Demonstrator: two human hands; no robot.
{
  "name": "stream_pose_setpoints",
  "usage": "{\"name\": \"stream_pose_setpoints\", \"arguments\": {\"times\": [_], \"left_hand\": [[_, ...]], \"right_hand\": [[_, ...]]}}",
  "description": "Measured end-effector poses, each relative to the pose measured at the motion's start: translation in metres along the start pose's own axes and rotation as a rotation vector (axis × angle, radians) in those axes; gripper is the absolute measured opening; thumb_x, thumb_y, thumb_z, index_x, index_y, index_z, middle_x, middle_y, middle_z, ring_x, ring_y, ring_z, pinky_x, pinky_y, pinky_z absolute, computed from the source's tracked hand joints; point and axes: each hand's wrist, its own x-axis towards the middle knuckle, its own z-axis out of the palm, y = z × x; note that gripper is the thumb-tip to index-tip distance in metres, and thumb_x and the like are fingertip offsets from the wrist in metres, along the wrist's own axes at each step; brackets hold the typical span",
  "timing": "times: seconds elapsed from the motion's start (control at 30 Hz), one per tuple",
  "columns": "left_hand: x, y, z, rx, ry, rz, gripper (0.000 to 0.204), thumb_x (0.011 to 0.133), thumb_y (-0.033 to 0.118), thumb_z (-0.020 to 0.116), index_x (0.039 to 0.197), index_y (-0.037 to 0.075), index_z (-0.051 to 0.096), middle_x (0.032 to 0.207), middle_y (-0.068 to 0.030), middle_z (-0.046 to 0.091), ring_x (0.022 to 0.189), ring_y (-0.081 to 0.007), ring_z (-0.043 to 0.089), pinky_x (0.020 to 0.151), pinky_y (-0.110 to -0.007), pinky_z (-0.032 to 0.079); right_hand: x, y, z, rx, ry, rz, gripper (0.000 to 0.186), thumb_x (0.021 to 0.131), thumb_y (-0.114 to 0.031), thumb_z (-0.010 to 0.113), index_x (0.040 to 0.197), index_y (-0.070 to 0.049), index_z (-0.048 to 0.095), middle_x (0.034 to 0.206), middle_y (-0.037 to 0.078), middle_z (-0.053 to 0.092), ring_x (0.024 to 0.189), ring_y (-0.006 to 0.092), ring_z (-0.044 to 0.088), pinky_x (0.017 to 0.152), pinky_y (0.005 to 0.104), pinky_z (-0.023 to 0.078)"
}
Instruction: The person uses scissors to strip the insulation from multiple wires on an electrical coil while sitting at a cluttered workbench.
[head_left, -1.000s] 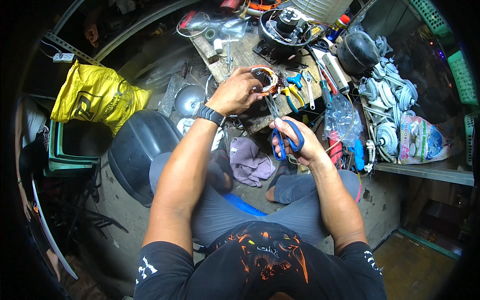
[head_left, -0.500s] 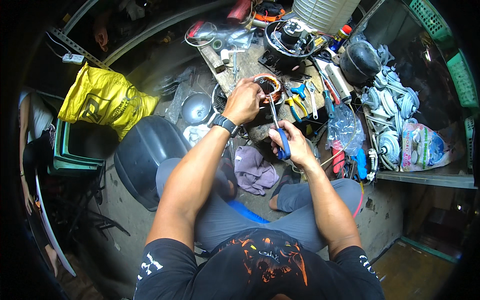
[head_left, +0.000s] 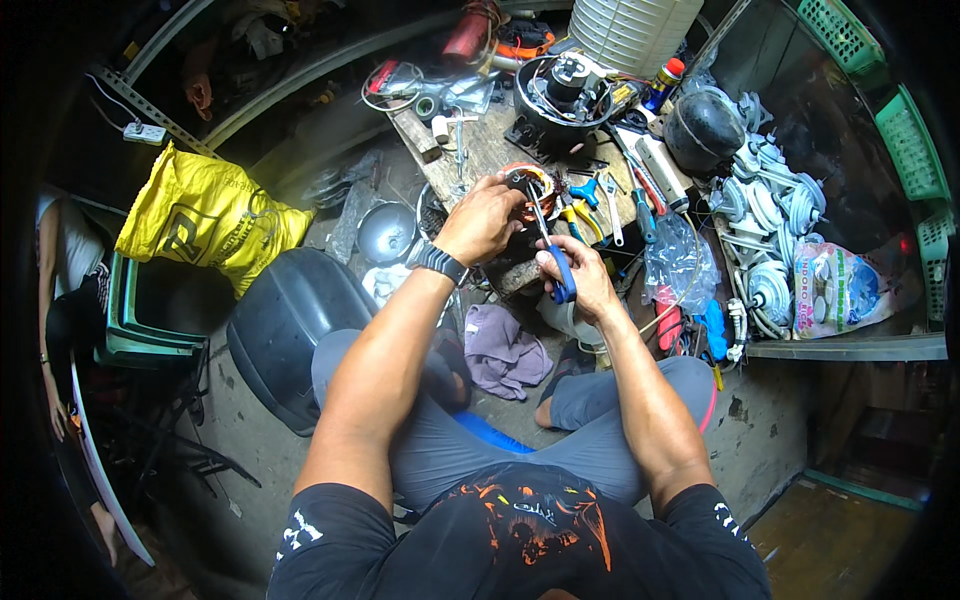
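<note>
Scissors [head_left: 563, 277] in my right hand [head_left: 585, 280] are what has changed: a second ago their blue loops stood well spread, and now the loops lie one over the other. My fingers are wrapped around those loops, clamped on them. The blades point up toward eleven o'clock, and their tips reach the near rim of the copper-wound ring [head_left: 547, 184]. From this angle I cannot tell whether the tips touch the winding or only stand just in front of it.

The ring sits at the near edge of the table [head_left: 490, 150], its opening partly turned toward me. My left hand [head_left: 480, 224] is at its eight o'clock side, as it was a second ago, with the fingers drawn together at the rim; the fingertips are hidden, so I cannot tell whether they pinch it or just rest against it. To my mind, the closing of the loops means the blades have come together, and the work is now right at that near rim, between my two hands. Whatever lies between the blades is too small to see.

Around the ring, the blue T-handle [head_left: 583, 192] lies at three o'clock, the pliers [head_left: 588, 222] at four and the motor housing [head_left: 528, 118] at twelve. The rag [head_left: 505, 350] is at six, down on the floor.
</note>
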Motion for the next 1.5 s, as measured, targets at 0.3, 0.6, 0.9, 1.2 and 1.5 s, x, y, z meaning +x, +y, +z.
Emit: {"name": "stream_pose_setpoints", "arguments": {"times": [0.3,0.6,0.9,1.2,1.5], "left_hand": [[0.006,-0.005,0.013,-0.036,0.101,-0.139,0.017,0.097,0.016,0.068,0.096,0.0,0.073,0.105,-0.0235,0.074,0.121,-0.0419,0.063,0.101,-0.05,0.051],[0.009,-0.006,0.003,-0.099,0.074,-0.165,0.014,0.096,0.013,0.068,0.099,0.002,0.076,0.106,-0.021,0.073,0.113,-0.0402,0.064,0.098,-0.05,0.051],[0.019,-0.005,0.009,0.005,0.019,-0.177,0.017,0.096,0.017,0.07,0.094,0.001,0.076,0.105,-0.0189,0.068,0.108,-0.0393,0.059,0.1,-0.048,0.045],[0.014,-0.012,0.016,-0.044,0.053,-0.184,0.017,0.097,0.016,0.067,0.096,0.0,0.074,0.107,-0.0195,0.068,0.111,-0.0399,0.059,0.101,-0.048,0.045],[0.014,-0.013,0.011,-0.04,0.026,-0.163,0.017,0.099,0.015,0.066,0.099,0.0,0.075,0.11,-0.0192,0.067,0.114,-0.0394,0.058,0.102,-0.048,0.045]], "right_hand": [[0.004,0.009,-0.001,0.021,-0.009,0.032,0.036,0.096,-0.027,0.08,0.121,-0.006,0.066,0.086,-0.002,0.065,0.069,0.0074,0.06,0.063,0.0246,0.052],[-0.033,-0.015,-0.018,-0.027,-0.171,0.18,0.038,0.1,-0.033,0.075,0.124,-0.006,0.063,0.086,0.002,0.066,0.07,0.0103,0.064,0.062,0.026,0.051],[-0.04,-0.036,-0.01,0.219,-0.196,0.249,0.04,0.103,-0.039,0.071,0.122,-0.005,0.063,0.085,0.005,0.068,0.069,0.0148,0.067,0.059,0.0287,0.055],[-0.04,-0.021,0.018,0.153,-0.034,0.227,0.039,0.104,-0.04,0.069,0.123,-0.008,0.06,0.084,0.004,0.066,0.067,0.0138,0.067,0.059,0.0281,0.055],[-0.001,-0.029,0.019,0.017,-0.006,0.171,0.04,0.099,-0.041,0.075,0.118,-0.009,0.063,0.08,0.001,0.065,0.062,0.0091,0.062,0.054,0.0242,0.049]]}}
